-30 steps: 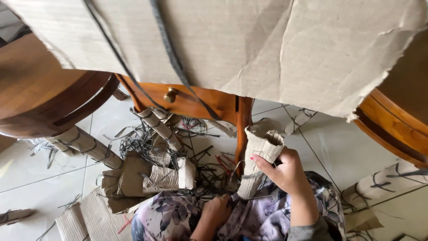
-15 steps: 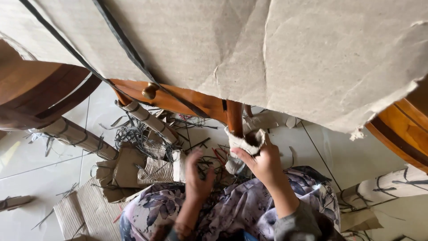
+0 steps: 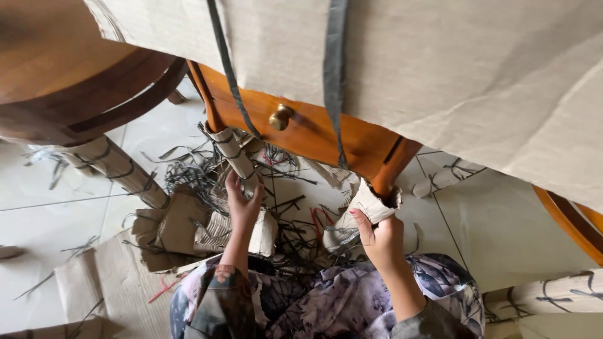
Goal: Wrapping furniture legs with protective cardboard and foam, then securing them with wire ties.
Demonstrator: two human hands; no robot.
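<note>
Cardboard wrapping [image 3: 367, 207] sits bunched around the right front leg [image 3: 391, 172] of the orange wooden table [image 3: 314, 129], low on it, and the right hand [image 3: 382, 237] grips its torn edge. The left hand [image 3: 242, 204] is closed around the wrapped left leg [image 3: 231, 154]. Peeling downward along each leg, pulling with an even grip close to the wood, seems the cleanest way to free the covering without tearing it short. Counted: two hands, two table legs in view, one brass knob [image 3: 280, 117], two dark straps [image 3: 333, 69] over the big cardboard sheet [image 3: 452, 75].
</note>
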